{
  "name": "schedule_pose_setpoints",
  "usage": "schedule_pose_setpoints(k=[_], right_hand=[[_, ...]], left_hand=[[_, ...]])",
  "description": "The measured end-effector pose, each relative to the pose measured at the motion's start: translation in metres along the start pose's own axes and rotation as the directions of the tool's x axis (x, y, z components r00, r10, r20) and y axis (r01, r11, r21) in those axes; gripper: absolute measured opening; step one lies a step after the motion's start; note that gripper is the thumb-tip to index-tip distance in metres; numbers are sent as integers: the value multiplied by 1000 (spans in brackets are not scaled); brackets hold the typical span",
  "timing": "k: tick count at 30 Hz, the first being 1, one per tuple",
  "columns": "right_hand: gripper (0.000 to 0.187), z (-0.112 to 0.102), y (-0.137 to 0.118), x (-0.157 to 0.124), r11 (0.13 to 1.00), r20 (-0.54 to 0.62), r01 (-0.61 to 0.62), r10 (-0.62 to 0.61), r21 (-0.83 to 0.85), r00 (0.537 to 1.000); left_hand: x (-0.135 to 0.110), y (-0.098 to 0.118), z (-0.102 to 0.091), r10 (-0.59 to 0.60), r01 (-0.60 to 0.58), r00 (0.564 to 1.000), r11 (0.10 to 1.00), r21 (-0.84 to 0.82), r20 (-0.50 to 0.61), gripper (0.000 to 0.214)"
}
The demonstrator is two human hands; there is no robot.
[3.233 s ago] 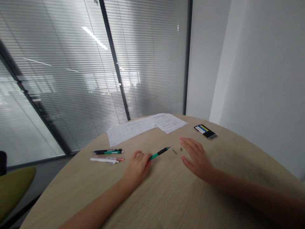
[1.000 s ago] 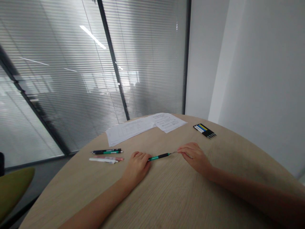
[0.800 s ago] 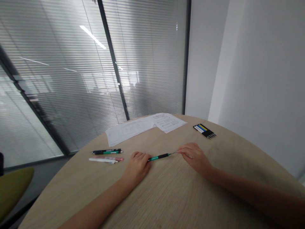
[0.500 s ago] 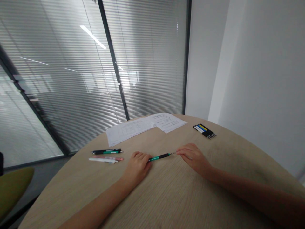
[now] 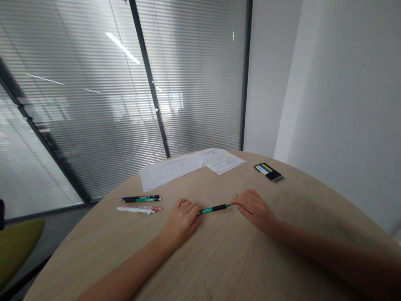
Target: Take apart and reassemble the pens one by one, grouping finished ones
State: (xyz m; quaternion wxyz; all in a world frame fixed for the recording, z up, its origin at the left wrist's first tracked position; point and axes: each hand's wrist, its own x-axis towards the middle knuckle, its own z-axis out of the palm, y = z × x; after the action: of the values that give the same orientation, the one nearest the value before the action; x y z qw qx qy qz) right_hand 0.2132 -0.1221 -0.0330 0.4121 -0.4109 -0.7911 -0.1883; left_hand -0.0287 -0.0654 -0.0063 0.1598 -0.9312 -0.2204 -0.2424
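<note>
My left hand [image 5: 183, 218] is closed around the back end of a green pen with a black grip [image 5: 213, 209]. The pen lies nearly level just over the table, its pointed end towards the right. At that end my right hand [image 5: 254, 211] has its fingertips pinched together, meeting the pen's thin tip. A small thin dark bit pokes up by these fingertips; what exactly they grip is too small to make out.
Left of my left hand lie green-and-black pens [image 5: 140, 199] and, nearer me, white and pink pens [image 5: 136, 210]. Printed papers [image 5: 175, 169] spread along the table's [image 5: 216, 259] far edge. Several black pens with coloured parts [image 5: 269, 172] lie back right. A green chair [image 5: 19, 246] stands at left.
Both the pen and my left hand have shifted slightly right, bringing the pen's tip up to my right fingertips. The right hand has hardly moved; a thin dark bit now shows above its fingertips.
</note>
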Motion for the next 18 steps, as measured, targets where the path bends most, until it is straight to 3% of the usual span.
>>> schedule_pose_setpoints(k=[9,18], right_hand=[[19,-3,-3,2,999,10,38,-38,13,999],[15,-4,-5,2,994,24,105,-105,8,994]], left_hand=[[0,0,0,9,-9,1000,1000,29,2,13],[0,3,-1,159,-158,986,987,41,-44,14]])
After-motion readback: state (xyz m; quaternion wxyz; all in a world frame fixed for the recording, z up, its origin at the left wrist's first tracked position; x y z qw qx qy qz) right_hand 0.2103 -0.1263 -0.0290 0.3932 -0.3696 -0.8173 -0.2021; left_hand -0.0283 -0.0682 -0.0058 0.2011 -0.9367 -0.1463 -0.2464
